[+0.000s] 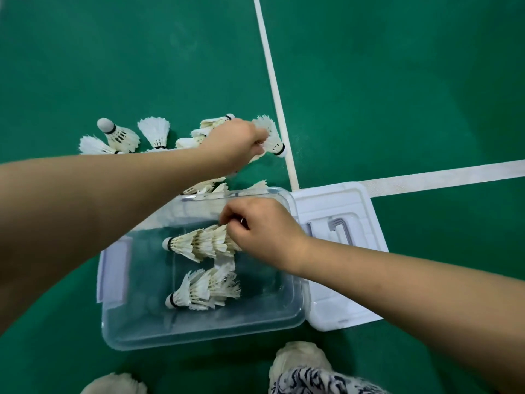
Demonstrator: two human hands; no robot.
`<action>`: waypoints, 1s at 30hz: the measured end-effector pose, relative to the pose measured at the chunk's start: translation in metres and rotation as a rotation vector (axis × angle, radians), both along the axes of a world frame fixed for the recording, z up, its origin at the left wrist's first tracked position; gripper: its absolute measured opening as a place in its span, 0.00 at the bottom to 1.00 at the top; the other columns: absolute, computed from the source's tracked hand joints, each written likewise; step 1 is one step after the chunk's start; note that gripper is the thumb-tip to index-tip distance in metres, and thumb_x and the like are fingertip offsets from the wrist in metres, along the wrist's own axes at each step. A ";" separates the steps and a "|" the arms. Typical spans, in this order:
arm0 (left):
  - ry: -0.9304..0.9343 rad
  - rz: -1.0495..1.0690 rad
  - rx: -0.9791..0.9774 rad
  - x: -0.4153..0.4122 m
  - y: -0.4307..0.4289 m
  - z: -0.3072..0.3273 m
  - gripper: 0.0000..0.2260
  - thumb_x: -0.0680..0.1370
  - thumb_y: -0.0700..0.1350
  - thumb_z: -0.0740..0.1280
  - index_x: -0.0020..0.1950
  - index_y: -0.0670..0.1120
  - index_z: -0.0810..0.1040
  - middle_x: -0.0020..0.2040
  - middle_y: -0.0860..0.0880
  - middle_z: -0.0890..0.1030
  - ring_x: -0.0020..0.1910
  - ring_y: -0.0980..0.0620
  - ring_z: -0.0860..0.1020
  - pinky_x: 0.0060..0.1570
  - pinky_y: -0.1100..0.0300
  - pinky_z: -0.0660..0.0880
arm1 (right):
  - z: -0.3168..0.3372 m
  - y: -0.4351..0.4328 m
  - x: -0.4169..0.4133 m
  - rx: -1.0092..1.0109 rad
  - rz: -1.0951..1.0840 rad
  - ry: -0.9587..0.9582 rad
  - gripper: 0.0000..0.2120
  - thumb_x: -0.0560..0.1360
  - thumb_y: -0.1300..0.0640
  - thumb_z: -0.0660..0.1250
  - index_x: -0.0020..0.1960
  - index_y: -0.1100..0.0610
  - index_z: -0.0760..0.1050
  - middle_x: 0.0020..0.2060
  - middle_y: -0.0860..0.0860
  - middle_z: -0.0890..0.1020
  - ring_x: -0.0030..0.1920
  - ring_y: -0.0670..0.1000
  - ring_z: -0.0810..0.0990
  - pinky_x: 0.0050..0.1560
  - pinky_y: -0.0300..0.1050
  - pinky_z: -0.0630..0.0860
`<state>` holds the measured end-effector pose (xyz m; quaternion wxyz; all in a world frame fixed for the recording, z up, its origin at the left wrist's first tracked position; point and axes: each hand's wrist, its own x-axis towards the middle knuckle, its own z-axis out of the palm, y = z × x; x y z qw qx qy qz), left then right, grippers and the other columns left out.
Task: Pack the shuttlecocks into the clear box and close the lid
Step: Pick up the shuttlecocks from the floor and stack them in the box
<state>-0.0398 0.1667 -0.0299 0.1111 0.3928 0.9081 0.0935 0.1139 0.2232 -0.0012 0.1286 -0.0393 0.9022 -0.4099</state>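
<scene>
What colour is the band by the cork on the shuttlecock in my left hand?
The band is black; head view.

- We are on a badminton court: green sports floor.
- On it white court lines meet in a T.
- Left of the lines, we see loose shuttlecocks.

A smooth green sports-court floor is filling the whole view. A narrow cream-white painted line is running from the top edge down toward the middle. A broader white painted line is crossing in from the right edge, roughly square to it. Soft light is spreading evenly, and the green is darkening toward the right.
</scene>
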 end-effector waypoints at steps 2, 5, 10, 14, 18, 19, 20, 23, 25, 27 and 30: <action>0.040 -0.039 -0.001 0.008 -0.009 0.024 0.07 0.77 0.44 0.62 0.45 0.40 0.73 0.45 0.39 0.76 0.48 0.40 0.73 0.38 0.52 0.64 | 0.008 -0.001 0.003 0.012 -0.024 0.047 0.10 0.73 0.62 0.61 0.47 0.59 0.80 0.45 0.54 0.84 0.47 0.54 0.80 0.50 0.48 0.76; 0.092 -0.095 -0.007 0.025 -0.030 0.060 0.09 0.78 0.45 0.61 0.45 0.40 0.73 0.44 0.40 0.76 0.48 0.41 0.72 0.40 0.54 0.63 | 0.025 0.001 0.009 0.030 -0.092 0.101 0.10 0.73 0.62 0.61 0.48 0.58 0.80 0.45 0.53 0.84 0.47 0.54 0.80 0.49 0.47 0.75; 0.143 -0.183 -0.015 0.061 -0.074 0.110 0.10 0.79 0.47 0.60 0.49 0.41 0.76 0.44 0.41 0.76 0.48 0.43 0.71 0.43 0.55 0.61 | 0.054 0.005 0.023 0.050 -0.232 0.196 0.05 0.72 0.57 0.63 0.45 0.50 0.69 0.38 0.47 0.77 0.36 0.52 0.74 0.43 0.50 0.75; 0.164 -0.250 0.039 0.085 -0.108 0.121 0.11 0.78 0.47 0.61 0.47 0.41 0.78 0.42 0.42 0.76 0.45 0.42 0.72 0.39 0.59 0.58 | 0.069 0.004 0.030 0.156 -0.221 0.294 0.16 0.72 0.51 0.68 0.57 0.50 0.69 0.44 0.45 0.70 0.39 0.49 0.71 0.44 0.47 0.72; 0.073 -0.349 0.030 0.108 -0.119 0.106 0.13 0.74 0.49 0.59 0.43 0.42 0.78 0.37 0.42 0.76 0.39 0.43 0.73 0.37 0.58 0.64 | 0.061 -0.007 0.032 0.389 0.005 0.238 0.16 0.73 0.47 0.67 0.58 0.50 0.74 0.53 0.50 0.72 0.54 0.52 0.72 0.49 0.45 0.69; 0.048 -0.366 0.033 0.113 -0.118 0.099 0.11 0.74 0.48 0.61 0.44 0.42 0.78 0.36 0.42 0.75 0.38 0.43 0.73 0.36 0.57 0.67 | 0.056 -0.008 0.033 0.424 0.045 0.247 0.14 0.74 0.47 0.66 0.56 0.51 0.75 0.52 0.51 0.72 0.54 0.53 0.71 0.48 0.45 0.68; 0.022 -0.370 0.047 0.116 -0.117 0.091 0.09 0.74 0.47 0.62 0.45 0.43 0.79 0.37 0.42 0.75 0.38 0.43 0.74 0.37 0.55 0.70 | 0.052 -0.009 0.033 0.452 0.077 0.256 0.13 0.74 0.47 0.65 0.54 0.53 0.77 0.51 0.52 0.73 0.54 0.55 0.71 0.46 0.45 0.66; -0.104 -0.293 -0.004 0.119 -0.115 0.069 0.09 0.76 0.45 0.64 0.54 0.43 0.77 0.48 0.42 0.74 0.46 0.44 0.74 0.45 0.52 0.72 | 0.038 -0.008 0.037 0.493 0.136 0.213 0.12 0.75 0.49 0.65 0.50 0.56 0.79 0.46 0.52 0.72 0.53 0.56 0.70 0.44 0.44 0.63; -0.171 -0.239 -0.077 0.119 -0.116 0.056 0.14 0.77 0.46 0.64 0.61 0.46 0.73 0.54 0.45 0.72 0.52 0.45 0.74 0.50 0.51 0.72 | 0.029 -0.009 0.038 0.532 0.177 0.143 0.12 0.76 0.49 0.63 0.51 0.55 0.79 0.46 0.52 0.73 0.54 0.55 0.70 0.46 0.46 0.66; -0.193 -0.206 -0.130 0.119 -0.119 0.046 0.18 0.77 0.49 0.63 0.66 0.49 0.69 0.58 0.46 0.71 0.54 0.46 0.73 0.52 0.50 0.73 | 0.022 -0.011 0.038 0.577 0.184 0.078 0.13 0.76 0.48 0.61 0.51 0.55 0.79 0.48 0.53 0.76 0.54 0.55 0.72 0.46 0.46 0.69; -0.232 -0.172 -0.167 0.117 -0.125 0.035 0.19 0.77 0.49 0.62 0.67 0.48 0.67 0.60 0.45 0.71 0.55 0.46 0.73 0.53 0.54 0.70 | 0.012 -0.011 0.035 0.640 0.151 0.010 0.12 0.76 0.49 0.59 0.45 0.54 0.78 0.46 0.54 0.80 0.49 0.58 0.77 0.39 0.44 0.68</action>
